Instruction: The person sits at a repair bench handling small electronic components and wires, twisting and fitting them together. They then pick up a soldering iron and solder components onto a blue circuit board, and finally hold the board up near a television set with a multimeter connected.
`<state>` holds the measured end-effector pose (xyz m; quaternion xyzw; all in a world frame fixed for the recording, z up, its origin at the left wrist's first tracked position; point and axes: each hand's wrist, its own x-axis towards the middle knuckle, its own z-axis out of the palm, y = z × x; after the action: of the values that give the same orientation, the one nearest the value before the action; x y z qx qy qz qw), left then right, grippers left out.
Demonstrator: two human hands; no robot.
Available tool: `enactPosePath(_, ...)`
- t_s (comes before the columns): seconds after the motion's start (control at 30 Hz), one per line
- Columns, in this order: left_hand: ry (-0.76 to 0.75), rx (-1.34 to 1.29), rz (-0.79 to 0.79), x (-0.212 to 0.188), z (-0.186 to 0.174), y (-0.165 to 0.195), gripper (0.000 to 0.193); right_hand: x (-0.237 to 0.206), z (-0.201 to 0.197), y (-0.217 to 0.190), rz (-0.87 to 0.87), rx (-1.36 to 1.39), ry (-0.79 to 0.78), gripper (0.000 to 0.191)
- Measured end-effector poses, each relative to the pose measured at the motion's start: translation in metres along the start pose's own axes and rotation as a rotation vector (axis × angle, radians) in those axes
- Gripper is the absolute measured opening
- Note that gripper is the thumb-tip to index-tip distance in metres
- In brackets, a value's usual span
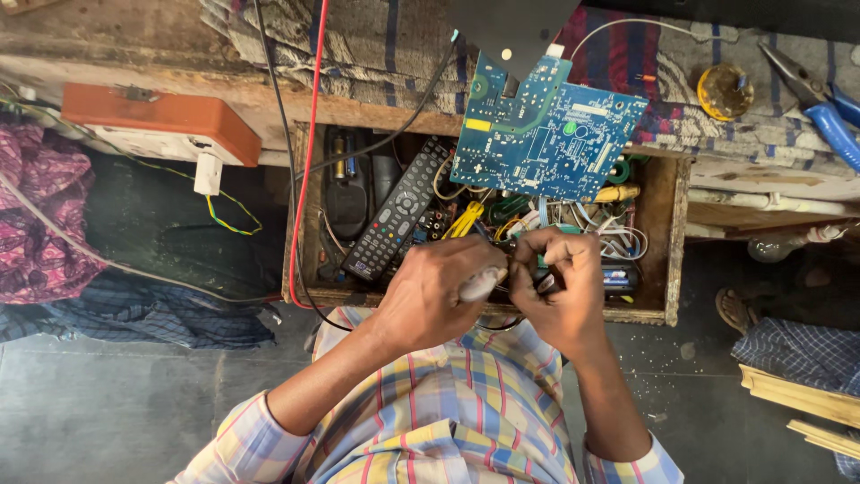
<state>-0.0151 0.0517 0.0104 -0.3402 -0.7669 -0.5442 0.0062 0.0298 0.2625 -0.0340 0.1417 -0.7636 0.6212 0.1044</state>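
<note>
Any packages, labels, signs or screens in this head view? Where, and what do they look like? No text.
No packages, signs or lit screens.
Circuit board: blue, above the drawer, small white and yellow label patches.
Remote control: black, long, in the drawer's left half, printed buttons.
Battery: dark cylinder with blue label band, right of the right hand.

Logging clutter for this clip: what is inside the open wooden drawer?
In the drawer: a black remote, a battery holder, yellow and white wires. The blue circuit board covers the back right; the hands hide the front middle.
</note>
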Motion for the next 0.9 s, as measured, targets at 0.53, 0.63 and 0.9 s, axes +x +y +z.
enactPosePath(0.53,-0.024,-0.063,-0.03,0.001,-0.002,-0.001,0.024,0.003,0.001,-0.001,0.018,0.092,0.001,0.048)
enactPosePath(0.63,-0.006,-0.187,-0.112,0.004,-0.004,-0.002,0.019,0.004,-0.008,-0.002,0.138,0.319,-0.08,0.045)
enactPosePath(0.9,-0.015,-0.127,-0.011,0.002,-0.004,-0.002,0.025,0.008,0.001,-0.007,0.115,0.065,-0.023,0.043)
